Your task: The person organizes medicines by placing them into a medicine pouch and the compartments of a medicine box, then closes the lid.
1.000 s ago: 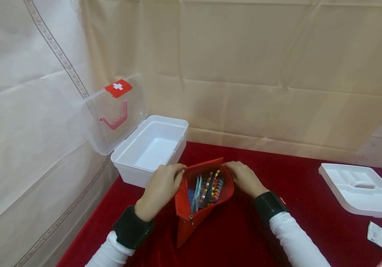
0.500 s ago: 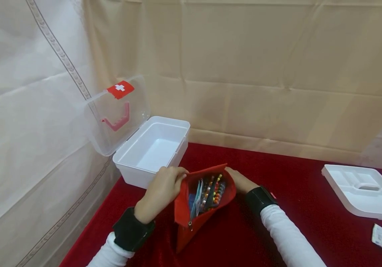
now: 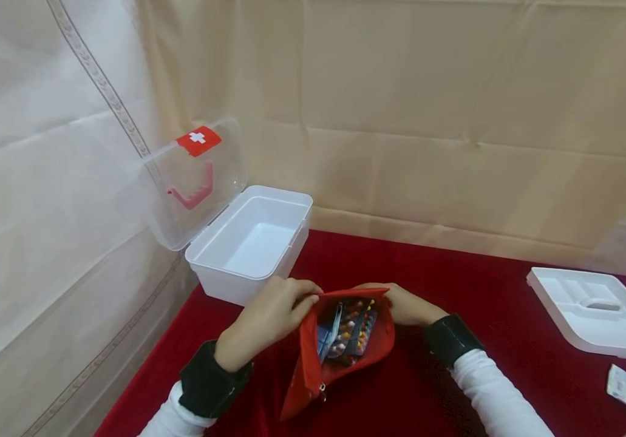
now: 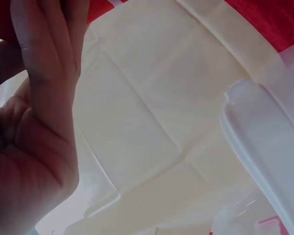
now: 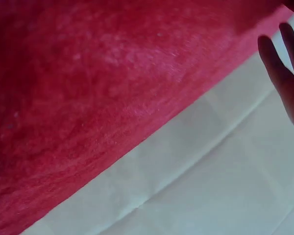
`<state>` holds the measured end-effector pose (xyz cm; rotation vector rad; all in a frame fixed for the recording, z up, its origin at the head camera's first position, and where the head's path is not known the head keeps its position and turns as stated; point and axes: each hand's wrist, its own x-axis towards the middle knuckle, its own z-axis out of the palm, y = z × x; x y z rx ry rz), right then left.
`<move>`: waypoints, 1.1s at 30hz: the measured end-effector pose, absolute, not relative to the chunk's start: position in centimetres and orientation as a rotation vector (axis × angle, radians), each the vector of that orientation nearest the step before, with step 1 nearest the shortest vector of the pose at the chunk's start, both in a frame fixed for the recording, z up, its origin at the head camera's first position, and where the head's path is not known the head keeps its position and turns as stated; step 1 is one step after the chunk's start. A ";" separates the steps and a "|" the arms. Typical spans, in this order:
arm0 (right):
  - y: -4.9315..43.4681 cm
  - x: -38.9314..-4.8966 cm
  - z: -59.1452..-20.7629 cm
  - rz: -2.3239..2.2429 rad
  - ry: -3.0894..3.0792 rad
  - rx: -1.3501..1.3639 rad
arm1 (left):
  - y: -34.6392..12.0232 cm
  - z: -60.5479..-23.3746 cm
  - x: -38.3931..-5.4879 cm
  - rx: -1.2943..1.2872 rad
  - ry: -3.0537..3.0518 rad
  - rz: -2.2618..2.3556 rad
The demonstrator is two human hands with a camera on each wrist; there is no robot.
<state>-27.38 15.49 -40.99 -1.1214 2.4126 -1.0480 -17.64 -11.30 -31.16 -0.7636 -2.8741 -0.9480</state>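
We saw the left hand [image 3: 270, 318] pinching the left edge of a red fabric pouch [image 3: 309, 364] with pill blister packs [image 3: 350, 334] inside, near a white plastic box [image 3: 220, 280]. Right hand [image 3: 408, 305] was at the pouch's far edge, fingertips hidden; we couldn't tell its grip.

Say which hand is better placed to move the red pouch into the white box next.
Likely the left hand: it pinches the red pouch and is nearer the white box; the right hand is at the pouch's opposite side.
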 end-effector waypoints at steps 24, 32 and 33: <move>14.8 -26.0 -37.8 -1.203 2.669 -1.200 | -12.5 -30.5 -17.0 -0.420 -2.997 -0.930; 13.9 -25.8 -37.7 -1.181 2.848 -1.221 | -13.7 -28.9 -14.9 -0.563 -3.268 -0.937; 13.9 -25.8 -37.7 -1.181 2.869 -1.219 | -13.8 -28.8 -14.7 -0.594 -3.281 -0.936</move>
